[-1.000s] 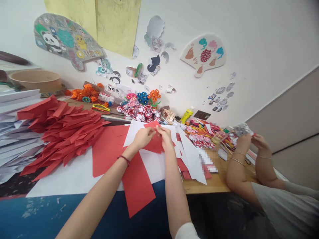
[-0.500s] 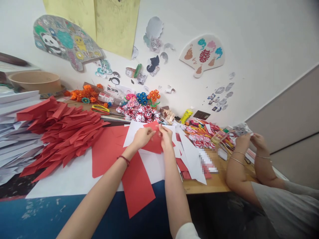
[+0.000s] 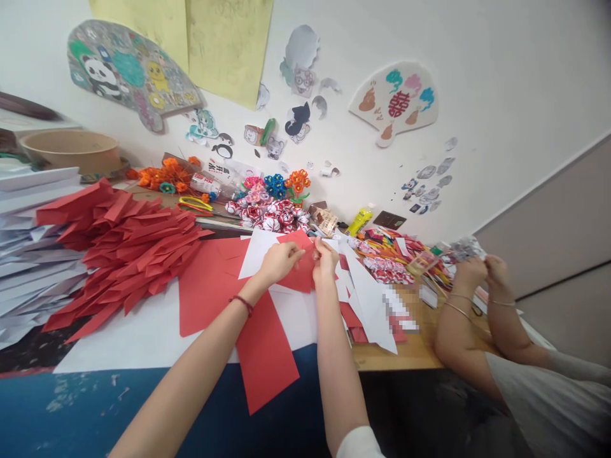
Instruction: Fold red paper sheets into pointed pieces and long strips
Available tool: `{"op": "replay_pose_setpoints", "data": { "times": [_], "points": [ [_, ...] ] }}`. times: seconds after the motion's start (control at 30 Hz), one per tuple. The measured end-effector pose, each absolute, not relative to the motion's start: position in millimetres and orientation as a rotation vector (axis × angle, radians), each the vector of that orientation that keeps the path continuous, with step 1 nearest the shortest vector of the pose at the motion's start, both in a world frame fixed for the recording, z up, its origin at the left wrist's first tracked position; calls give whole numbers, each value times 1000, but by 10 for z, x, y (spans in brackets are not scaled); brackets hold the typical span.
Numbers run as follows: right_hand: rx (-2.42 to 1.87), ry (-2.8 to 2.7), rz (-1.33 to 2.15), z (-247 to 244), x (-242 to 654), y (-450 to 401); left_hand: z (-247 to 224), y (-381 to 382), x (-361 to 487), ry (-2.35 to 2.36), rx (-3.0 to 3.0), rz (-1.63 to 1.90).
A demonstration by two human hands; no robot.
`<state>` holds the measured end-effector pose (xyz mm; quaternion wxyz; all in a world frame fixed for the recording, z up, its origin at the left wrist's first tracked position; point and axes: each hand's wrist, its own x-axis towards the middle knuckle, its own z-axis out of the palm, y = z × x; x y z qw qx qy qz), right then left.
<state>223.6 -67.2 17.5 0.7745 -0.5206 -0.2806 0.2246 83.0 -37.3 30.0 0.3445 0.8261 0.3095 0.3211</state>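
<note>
My left hand (image 3: pixel 280 262) is closed in a pinch, fingertips in front of a small sheet of red paper (image 3: pixel 301 275); what lies between the fingertips is too small to make out. Facing it, my right hand (image 3: pixel 325 261) is curled with the thumb raised and seems to grip the right side of that red paper. White paper (image 3: pixel 254 252) lies behind my left hand. Under my wrists are a large red sheet (image 3: pixel 205 286) and a red strip (image 3: pixel 267 362) that sticks out past the table's front edge.
Folded red strips (image 3: pixel 128 248) and folded white strips (image 3: pixel 38 254) are heaped at left. Red-and-white paper balls (image 3: pixel 274 216), yellow-handled scissors (image 3: pixel 195 203) and a yellow bottle (image 3: pixel 359 221) stand along the wall. Another person's hands (image 3: pixel 482 273) hold something silvery at right.
The view has shifted slightly. Both my hands stay close together at the small red paper, with my right hand a little farther from the left.
</note>
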Motion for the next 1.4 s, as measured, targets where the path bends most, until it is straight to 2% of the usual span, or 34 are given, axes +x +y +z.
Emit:
{"op": "replay_pose_setpoints", "data": {
  "times": [0.4,0.73,1.4],
  "points": [
    [-1129,-487,409,146,2276,-652,285,-422,889,974,2350,828],
    [-1196,-426,286,116,2320,-610,284,-486,919,904,2346,818],
    [-1107,-247,341,29,2575,-598,242,-469,832,1000,2434,754]
  ]
}}
